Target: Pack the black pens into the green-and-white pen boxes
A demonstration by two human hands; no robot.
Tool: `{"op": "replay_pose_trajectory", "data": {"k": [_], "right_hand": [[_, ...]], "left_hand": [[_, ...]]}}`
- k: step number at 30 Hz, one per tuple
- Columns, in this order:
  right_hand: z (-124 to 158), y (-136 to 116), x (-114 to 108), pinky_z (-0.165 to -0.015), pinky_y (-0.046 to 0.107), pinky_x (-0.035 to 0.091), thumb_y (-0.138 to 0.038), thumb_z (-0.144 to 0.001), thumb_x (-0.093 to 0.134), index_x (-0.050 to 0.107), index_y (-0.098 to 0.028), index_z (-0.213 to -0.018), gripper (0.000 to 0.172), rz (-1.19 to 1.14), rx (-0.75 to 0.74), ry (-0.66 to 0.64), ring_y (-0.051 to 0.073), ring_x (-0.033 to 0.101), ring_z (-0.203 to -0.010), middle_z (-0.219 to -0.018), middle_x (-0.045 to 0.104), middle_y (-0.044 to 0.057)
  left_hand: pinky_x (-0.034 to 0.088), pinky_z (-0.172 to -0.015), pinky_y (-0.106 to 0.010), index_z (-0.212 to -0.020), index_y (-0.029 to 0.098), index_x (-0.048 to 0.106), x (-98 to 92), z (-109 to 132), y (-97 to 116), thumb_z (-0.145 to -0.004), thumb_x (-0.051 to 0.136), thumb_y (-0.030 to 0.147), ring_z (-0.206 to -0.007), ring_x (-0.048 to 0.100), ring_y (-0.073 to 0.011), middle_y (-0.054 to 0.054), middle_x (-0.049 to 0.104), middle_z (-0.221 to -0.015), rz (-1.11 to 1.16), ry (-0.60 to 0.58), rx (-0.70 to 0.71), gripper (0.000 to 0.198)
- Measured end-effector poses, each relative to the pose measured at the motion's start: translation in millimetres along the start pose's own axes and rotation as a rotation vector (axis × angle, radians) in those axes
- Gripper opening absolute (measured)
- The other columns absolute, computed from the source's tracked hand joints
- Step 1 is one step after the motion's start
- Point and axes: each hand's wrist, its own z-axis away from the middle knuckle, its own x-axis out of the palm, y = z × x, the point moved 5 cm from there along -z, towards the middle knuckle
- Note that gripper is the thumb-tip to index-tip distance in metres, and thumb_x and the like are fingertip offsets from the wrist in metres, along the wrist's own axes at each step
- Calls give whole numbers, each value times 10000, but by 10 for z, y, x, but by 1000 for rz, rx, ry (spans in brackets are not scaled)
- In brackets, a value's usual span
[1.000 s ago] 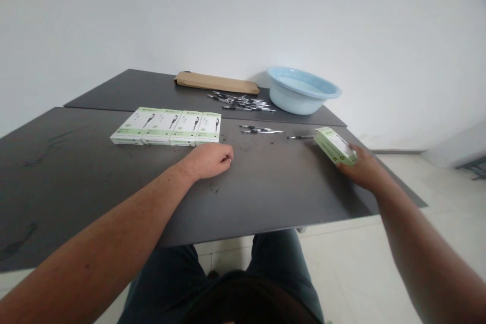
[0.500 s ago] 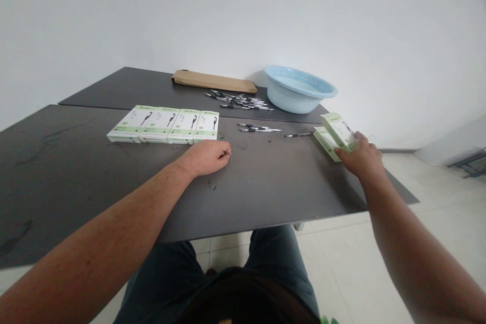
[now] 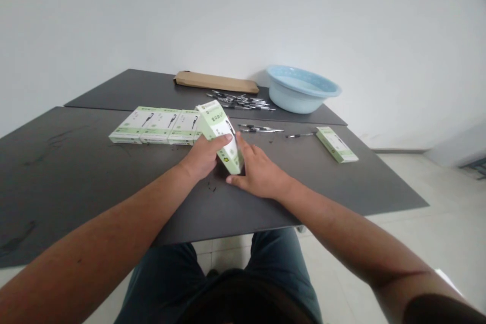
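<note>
A green and white box (image 3: 222, 134) is tilted up at the middle of the table, between my two hands. My left hand (image 3: 207, 157) grips its left side, thumb across the printed face. My right hand (image 3: 261, 169) is at its right edge and lower end, fingers and thumb around the corner. Behind my left hand lies a row of several like boxes (image 3: 152, 125); the held box partly covers the rightmost. One more box (image 3: 337, 145) lies at the right, with a pen (image 3: 300, 135) beside its left end.
A few pens (image 3: 261, 128) lie behind my right hand, and a pile of pens (image 3: 241, 100) farther back. A long brown paper package (image 3: 216, 82) and a light blue basin (image 3: 301, 88) stand near the wall. The dark table (image 3: 76, 172) ends before my legs.
The box that my right hand held at the right has moved to the middle. My left hand has gone from a closed fist to gripping it. The other box stays at the right.
</note>
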Motion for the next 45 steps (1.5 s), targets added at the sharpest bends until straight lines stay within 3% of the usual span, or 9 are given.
{"op": "replay_pose_trajectory", "data": {"k": [2,5,9,13,18,25,31,37,45], "right_hand": [[5,91,-53,-1261,586,451,-605,-950,745,229,-151,-1777,1075,-18,-83,-112,387,508,-1517,-1683,501,226],[19,694,-375,-1268,476,464,-426,-1099,537,589,-219,-1597,541,160,7,-105,301,593,-1454,-1579,634,151],[72,1824,-921,-1240,485,478,-211,-1043,523,660,-104,-1514,502,480,423,35,359,576,-1471,-1517,639,248],[145,2338,-1031,-1176,469,523,-184,-1014,546,755,-114,-1375,423,537,501,-24,336,685,-1305,-1361,730,220],[26,2097,-710,-1133,407,529,-254,-1067,531,781,-183,-1292,344,509,326,-108,289,711,-1227,-1306,755,158],[-489,1575,-275,-1096,370,526,-275,-1086,560,758,-201,-1305,304,466,132,-98,274,708,-1198,-1311,729,152],[-672,1449,-298,-1220,520,416,-346,-1051,640,661,-119,-1488,493,488,55,-35,375,572,-1382,-1419,671,224],[-736,1475,-249,-1213,494,405,-271,-1064,583,728,-128,-1379,375,467,51,-77,342,600,-1330,-1366,711,200],[-471,1352,-304,-977,385,549,-329,-1005,700,782,-183,-1163,231,331,91,-198,278,713,-1071,-1138,771,127]], "left_hand": [[626,-1064,-510,-1308,203,674,-79,-16,59,-743,896,371,-1069,775,-287,-76,785,-1136,43,77,-56,630],[619,-1100,-557,-1326,196,670,-150,-49,165,-769,853,338,-1080,786,-302,-73,793,-1122,58,114,-70,604],[595,-1129,-620,-1406,203,632,-172,-78,199,-784,830,346,-1110,787,-334,-93,791,-1164,9,109,-51,668],[597,-1108,-657,-1394,188,624,-175,-86,140,-769,846,365,-1094,790,-350,-107,789,-1159,-12,93,-70,686],[606,-1080,-660,-1356,174,637,-229,-124,90,-759,862,392,-1090,784,-363,-122,784,-1142,-68,90,-79,675],[601,-1064,-646,-1386,179,624,-271,-158,69,-751,870,412,-996,786,-322,-98,780,-1097,-90,68,-58,720],[614,-1019,-633,-1299,164,639,-312,-181,26,-760,845,412,-951,779,-318,-103,771,-1069,-83,83,-91,629],[601,-1037,-676,-1398,177,623,-292,-196,3,-787,822,417,-1021,790,-379,-115,771,-1070,-107,49,-85,686],[594,-1081,-676,-1199,150,682,-320,-194,-21,-779,840,435,-1159,766,-430,-161,788,-1129,-107,43,-111,532]]}}
